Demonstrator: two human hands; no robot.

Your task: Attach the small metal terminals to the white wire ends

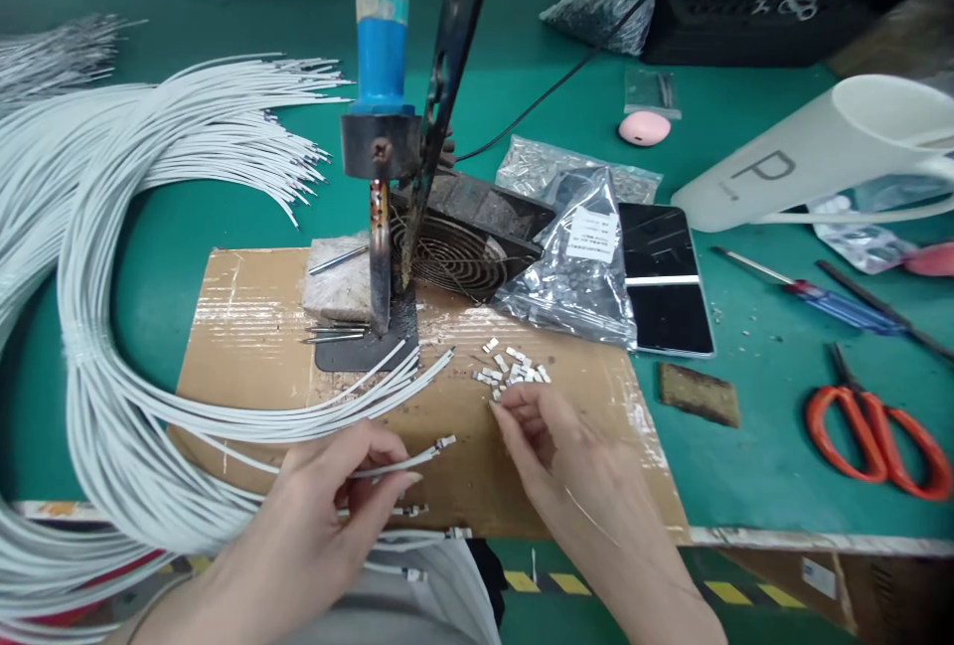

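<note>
My left hand is closed round a white cable whose end carries a small white connector. More cable ends with similar tips lie below that hand. My right hand has its thumb and forefinger pinched together at the near edge of a pile of small white connectors; whatever is between the fingertips is too small to tell. Left of the pile, several loose white cable ends rest over the cardboard sheet. Above them, a soldering iron with a blue handle points down from a black bracket.
A fan stands behind the iron. Thick bundles of white cable fill the left side. To the right are a silver bag, a phone, a leaning white mug, a screwdriver and red-handled scissors.
</note>
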